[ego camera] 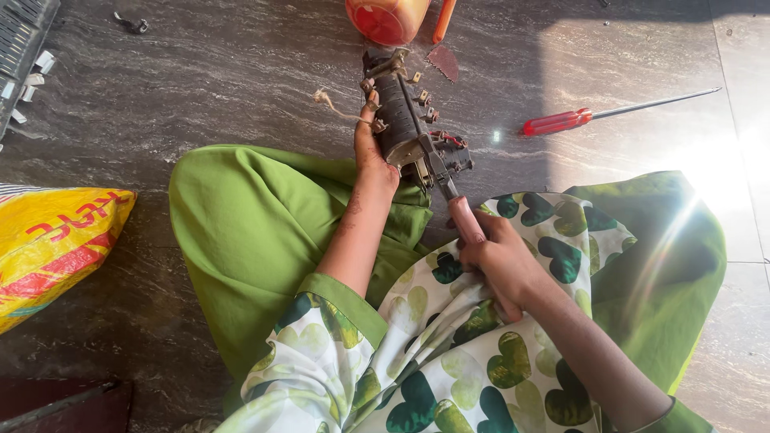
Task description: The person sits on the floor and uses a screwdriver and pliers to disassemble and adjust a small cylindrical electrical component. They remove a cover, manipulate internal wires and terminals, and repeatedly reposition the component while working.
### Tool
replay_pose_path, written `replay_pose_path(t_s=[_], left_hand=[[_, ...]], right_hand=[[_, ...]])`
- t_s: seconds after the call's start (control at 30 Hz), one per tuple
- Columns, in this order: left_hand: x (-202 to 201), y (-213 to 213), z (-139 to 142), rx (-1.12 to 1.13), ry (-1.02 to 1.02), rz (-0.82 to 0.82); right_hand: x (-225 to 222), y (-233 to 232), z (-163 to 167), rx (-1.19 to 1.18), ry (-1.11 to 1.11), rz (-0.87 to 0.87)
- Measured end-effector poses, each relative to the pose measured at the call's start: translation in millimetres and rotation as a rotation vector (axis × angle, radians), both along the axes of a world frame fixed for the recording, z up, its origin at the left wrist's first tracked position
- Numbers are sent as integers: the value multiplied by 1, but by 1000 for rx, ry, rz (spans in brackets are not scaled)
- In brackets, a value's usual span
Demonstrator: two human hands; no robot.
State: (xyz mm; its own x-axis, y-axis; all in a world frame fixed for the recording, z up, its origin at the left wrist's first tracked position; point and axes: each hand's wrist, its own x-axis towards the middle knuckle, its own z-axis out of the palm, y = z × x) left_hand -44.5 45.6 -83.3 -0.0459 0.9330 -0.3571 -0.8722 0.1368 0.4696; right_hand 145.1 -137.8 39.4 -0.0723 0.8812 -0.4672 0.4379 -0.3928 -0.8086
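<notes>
Green clothing [265,232] with a heart-patterned top fills the near view, worn by a person sitting on a dark stone floor [200,88]. Their right hand [501,261] is wrapped tight around the pinkish handle of a tool, seemingly pliers [441,172], whose metal end bites into a dark, worn electrical part [405,116] standing on the floor just past the knees. Their left hand [370,148] steadies that part from the side, fingers curled against it. The part looks mostly whole, with brass tabs and screws along its body and a frayed bit of wire hanging off, so the work seems to be at an early or middle stage. A red-handled screwdriver [561,122] lies unused to the right, well apart. An orange jar [387,18] stands just behind the part, close enough to crowd it. A yellow sack [52,240] sits at the left.
</notes>
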Motion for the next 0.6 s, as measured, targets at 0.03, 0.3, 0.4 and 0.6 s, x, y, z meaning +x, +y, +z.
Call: replay_pose_path(t_s=[0.03, 0.3, 0.4, 0.6], left_hand=[[1, 0, 2, 10, 108, 74], [9, -10, 3, -81, 132, 240], [0, -12, -12, -17, 1, 127], [-11, -2, -30, 14, -369, 80]], right_hand=[[4, -1, 2, 154, -237, 91], [4, 4, 40, 654, -1085, 214], [-8, 5, 33, 619, -981, 216], [6, -19, 9, -265, 485, -66]])
